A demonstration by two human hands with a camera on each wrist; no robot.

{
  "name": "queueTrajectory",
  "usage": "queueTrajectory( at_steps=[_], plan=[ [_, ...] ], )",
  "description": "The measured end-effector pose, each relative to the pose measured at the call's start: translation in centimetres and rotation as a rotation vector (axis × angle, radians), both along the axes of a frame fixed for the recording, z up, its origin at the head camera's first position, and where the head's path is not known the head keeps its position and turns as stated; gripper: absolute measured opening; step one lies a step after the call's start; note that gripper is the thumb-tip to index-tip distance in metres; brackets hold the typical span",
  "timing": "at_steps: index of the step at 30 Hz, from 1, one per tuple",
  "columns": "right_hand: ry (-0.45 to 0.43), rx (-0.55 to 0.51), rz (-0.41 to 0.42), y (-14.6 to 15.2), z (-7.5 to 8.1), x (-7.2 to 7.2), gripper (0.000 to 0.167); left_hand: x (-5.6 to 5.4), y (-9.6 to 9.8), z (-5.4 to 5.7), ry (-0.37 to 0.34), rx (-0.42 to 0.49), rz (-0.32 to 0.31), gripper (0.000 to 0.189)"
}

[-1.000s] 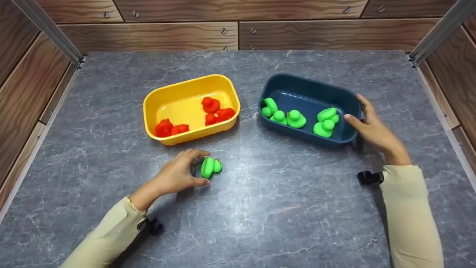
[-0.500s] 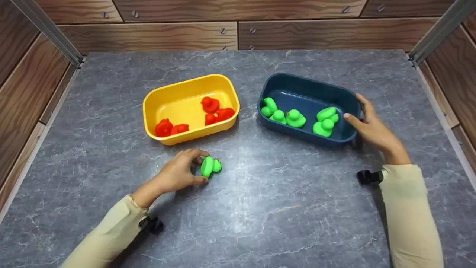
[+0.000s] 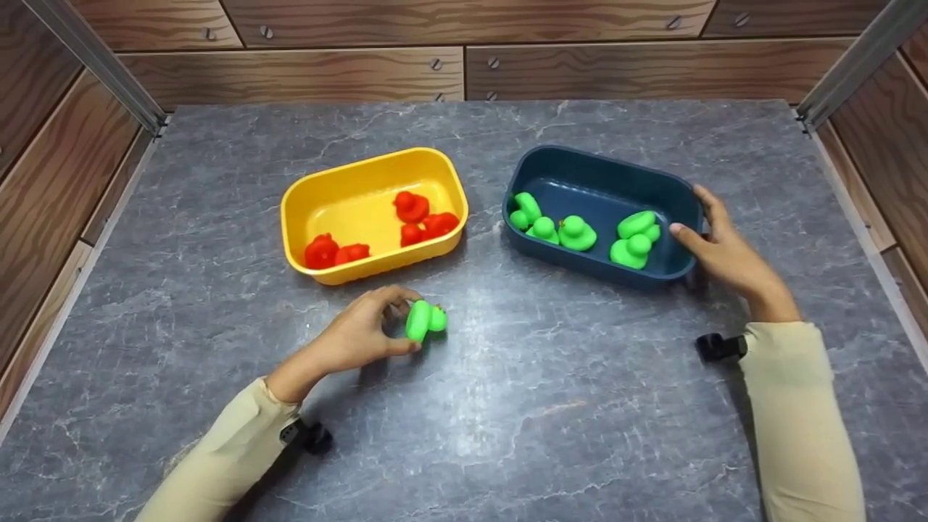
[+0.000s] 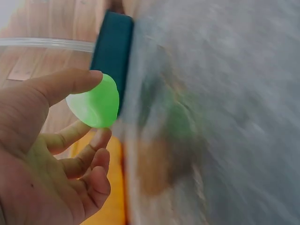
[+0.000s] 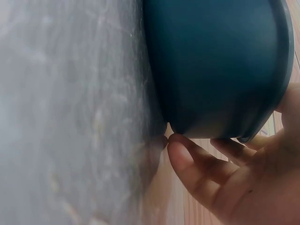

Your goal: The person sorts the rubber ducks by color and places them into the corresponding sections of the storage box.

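Between thumb and fingers, my left hand [image 3: 355, 335] pinches a green rubber duck [image 3: 418, 322] tilted on its side, in front of the yellow bin. In the left wrist view the duck [image 4: 104, 103] sits between the thumb tip and fingertips, raised off the table. My right hand [image 3: 736, 257] holds the right end of a dark blue bin [image 3: 605, 165], thumb over the rim and fingers along the outside. The right wrist view shows fingertips against the lower end of that bin [image 5: 215, 70]. Several green ducks [image 3: 577, 234] lie inside it.
A yellow bin [image 3: 341, 174] with several red ducks [image 3: 411, 208] stands left of the blue one, a gap between them. Wood-patterned panels [image 3: 290, 72] border the grey marbled table [image 3: 507, 435] at the back and sides.
The left thumb and fingers have closed on the green duck, and the hand has carried it slightly right and up. My right hand stays on the blue bin.
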State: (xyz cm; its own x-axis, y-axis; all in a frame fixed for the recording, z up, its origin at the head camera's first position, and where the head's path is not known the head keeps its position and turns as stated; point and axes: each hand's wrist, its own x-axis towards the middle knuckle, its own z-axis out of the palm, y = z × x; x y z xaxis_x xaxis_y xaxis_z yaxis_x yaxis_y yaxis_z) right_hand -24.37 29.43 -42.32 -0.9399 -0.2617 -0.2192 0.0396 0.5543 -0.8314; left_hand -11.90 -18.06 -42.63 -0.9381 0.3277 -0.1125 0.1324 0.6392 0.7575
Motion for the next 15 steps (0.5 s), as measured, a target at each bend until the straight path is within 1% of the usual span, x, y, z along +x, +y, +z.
queueTrajectory(
  at_steps=[3,8,15],
  plan=[
    [-0.001,0.003,0.000,0.0,-0.1,0.1,0.086,-0.2,0.5,0.5,-0.008,0.067,-0.022,0.053],
    [-0.005,0.000,-0.003,0.1,-0.2,0.0,0.085,-0.7,1.9,1.2,0.012,0.164,-0.051,0.053],
    [-0.005,0.009,0.006,0.1,0.0,-0.1,0.084,-1.6,4.8,1.9,0.024,0.259,-0.147,0.055]
  ],
)
